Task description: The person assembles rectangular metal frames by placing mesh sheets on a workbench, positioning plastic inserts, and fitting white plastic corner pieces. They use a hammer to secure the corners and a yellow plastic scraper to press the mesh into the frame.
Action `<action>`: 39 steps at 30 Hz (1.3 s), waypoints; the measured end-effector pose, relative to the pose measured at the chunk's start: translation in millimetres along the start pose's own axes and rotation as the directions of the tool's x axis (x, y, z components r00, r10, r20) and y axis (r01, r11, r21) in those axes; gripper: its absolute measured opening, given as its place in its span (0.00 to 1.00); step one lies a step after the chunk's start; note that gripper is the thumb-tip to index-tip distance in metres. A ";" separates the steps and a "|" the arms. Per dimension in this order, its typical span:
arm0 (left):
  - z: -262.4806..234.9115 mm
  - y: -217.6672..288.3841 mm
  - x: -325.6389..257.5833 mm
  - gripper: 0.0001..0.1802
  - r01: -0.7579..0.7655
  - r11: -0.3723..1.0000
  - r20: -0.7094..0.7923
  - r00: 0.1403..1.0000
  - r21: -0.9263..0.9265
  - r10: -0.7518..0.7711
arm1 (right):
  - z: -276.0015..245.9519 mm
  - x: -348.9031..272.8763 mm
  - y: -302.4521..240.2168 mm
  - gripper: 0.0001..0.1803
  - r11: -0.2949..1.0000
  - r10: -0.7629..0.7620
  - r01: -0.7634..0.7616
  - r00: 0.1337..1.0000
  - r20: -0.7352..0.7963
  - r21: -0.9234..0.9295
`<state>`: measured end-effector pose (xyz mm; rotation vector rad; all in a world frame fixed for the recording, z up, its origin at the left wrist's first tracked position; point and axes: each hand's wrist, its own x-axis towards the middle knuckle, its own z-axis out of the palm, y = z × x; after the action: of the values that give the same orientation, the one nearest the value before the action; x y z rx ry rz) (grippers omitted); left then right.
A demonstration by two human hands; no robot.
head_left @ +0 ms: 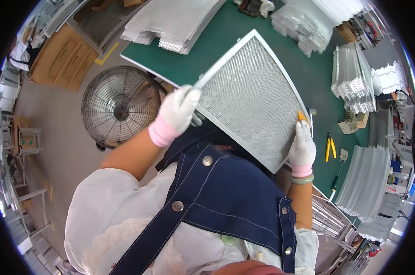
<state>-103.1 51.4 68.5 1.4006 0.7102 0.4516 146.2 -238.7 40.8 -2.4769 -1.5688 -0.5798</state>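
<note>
A metal mesh filter panel [251, 94] in a thin silver frame is held tilted in front of my body, over the near edge of the green worktable [304, 68]. My left hand [177, 110], in a white glove with a pink cuff, is closed round the frame's left side. At the panel's right side is my gloved right hand [302, 149], its fingers closed on a small orange object [302, 116] against the frame. What kind of object it is cannot be made out, and the palm side of this hand is hidden.
Yellow-handled pliers [330, 147] and a dark thin tool [338, 178] lie right of the panel. Stacks of mesh sheets [175, 23] and pleated silver strips [365, 183] line the table. On the floor at left stand a round fan [120, 103] and flat cardboard boxes [63, 57].
</note>
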 end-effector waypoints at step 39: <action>245.3 209.9 3.1 0.32 -0.967 -0.207 0.837 -0.237 -0.151 0.494 | -123.1 -54.5 0.7 0.31 0.469 0.174 -0.101 0.984 0.020 0.877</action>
<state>92.6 -96.1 278.8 2.4767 -1.3141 0.7542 96.7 -325.0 131.5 -1.6873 -1.1446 0.1843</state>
